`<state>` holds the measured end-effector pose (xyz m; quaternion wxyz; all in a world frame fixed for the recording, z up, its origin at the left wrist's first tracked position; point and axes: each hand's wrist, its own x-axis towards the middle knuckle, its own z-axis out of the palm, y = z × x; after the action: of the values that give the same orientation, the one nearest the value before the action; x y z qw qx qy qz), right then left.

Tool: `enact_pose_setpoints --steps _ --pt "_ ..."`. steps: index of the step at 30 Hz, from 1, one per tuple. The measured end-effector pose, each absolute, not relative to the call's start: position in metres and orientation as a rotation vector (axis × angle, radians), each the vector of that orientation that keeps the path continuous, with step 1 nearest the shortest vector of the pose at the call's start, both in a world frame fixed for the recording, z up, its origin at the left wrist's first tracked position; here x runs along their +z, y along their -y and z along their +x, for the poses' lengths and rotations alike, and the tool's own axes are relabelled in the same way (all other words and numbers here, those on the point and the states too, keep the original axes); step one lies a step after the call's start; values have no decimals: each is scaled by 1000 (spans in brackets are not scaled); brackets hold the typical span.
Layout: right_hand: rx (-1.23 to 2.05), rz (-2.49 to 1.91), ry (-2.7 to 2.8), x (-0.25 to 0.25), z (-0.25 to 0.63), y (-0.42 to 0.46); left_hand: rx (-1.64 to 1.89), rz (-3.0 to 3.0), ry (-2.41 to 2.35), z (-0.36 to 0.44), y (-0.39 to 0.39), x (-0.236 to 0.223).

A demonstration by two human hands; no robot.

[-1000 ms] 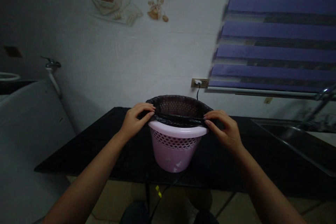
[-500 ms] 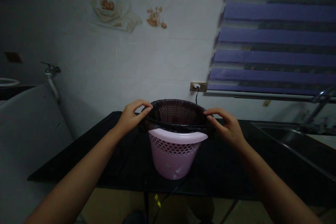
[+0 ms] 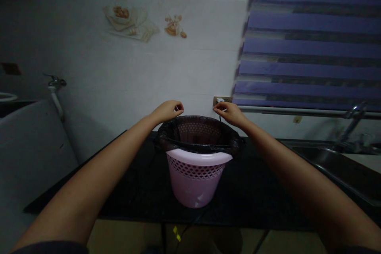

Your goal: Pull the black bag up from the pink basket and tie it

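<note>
And there were my 2 hands, up at the far rim: left hand (image 3: pixel 167 112) above its left part, right hand (image 3: pixel 230 114) above its right. On each, my fingers curled in close to the thumb; whether they pinched any film, I couldn't tell. Below, the pink basket (image 3: pixel 193 188) stood upright on the black table (image 3: pixel 253 194), its flat base probably keeping it steady. The black bag (image 3: pixel 205 149) lined it, bunched over the sides, the front lip bare. Behind, the wall (image 3: pixel 143 75) limited my reach, with the plug (image 3: pixel 219 100) and its cord close by my right fingers. The sink (image 3: pixel 336 162) lay well apart, to the right.
</note>
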<state>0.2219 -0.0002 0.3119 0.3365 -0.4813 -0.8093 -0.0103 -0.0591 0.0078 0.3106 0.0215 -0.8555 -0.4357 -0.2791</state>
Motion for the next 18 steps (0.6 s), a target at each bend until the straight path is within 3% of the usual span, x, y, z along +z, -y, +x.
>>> enact_pose_setpoints --steps 8,18 --pt "-112 -1558 2291 320 210 -22 -410 -2575 1516 -42 -27 325" --pt "-97 -1753 2410 318 211 -40 -169 -2583 1614 -35 -45 321"
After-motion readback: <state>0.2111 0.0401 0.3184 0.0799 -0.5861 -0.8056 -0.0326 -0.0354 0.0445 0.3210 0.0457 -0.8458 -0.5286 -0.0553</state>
